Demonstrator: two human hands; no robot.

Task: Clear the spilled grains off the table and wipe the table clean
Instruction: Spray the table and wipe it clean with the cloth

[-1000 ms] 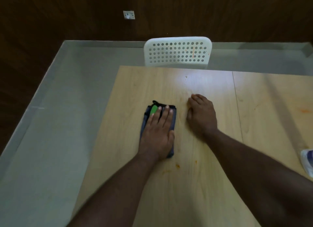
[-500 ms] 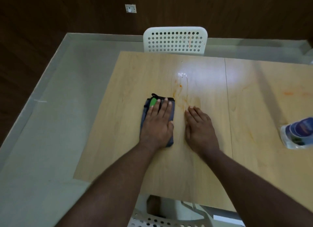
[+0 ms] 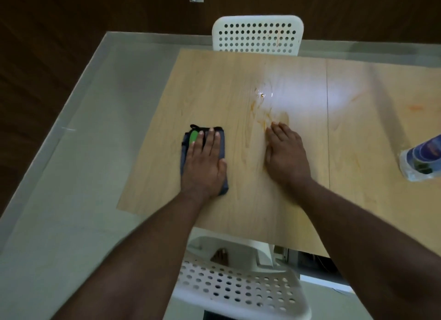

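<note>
Since a second ago, your view has been pulling back and tipping down: the table's near edge and the white seat under it are now showing, and the bottle at the right has come further into view. Your right hand has slid back toward you and then out along the smear again, while your left is staying on the cloth.

Going left to right: your left hand (image 3: 202, 163) is lying flat with straight fingers, pressing down on the folded grey cloth (image 3: 220, 140), not gripping it. The cloth, with its green patch and black edging, is sitting on the left part of the wooden table (image 3: 155, 176), near its left edge.

Next, your right hand (image 3: 285, 152) is resting palm down on the bare wood, fingers straight and together, holding nothing. Its fingertips are touching the near end of an orange smear (image 3: 265, 119) that is running up toward a wet, shiny patch under the light glare.

Farther right, well apart from your hands, a plastic bottle (image 3: 421, 161) with a dark blue label is lying at the frame's edge.

Beyond the far edge a white perforated chair (image 3: 257, 35) is standing.
</note>
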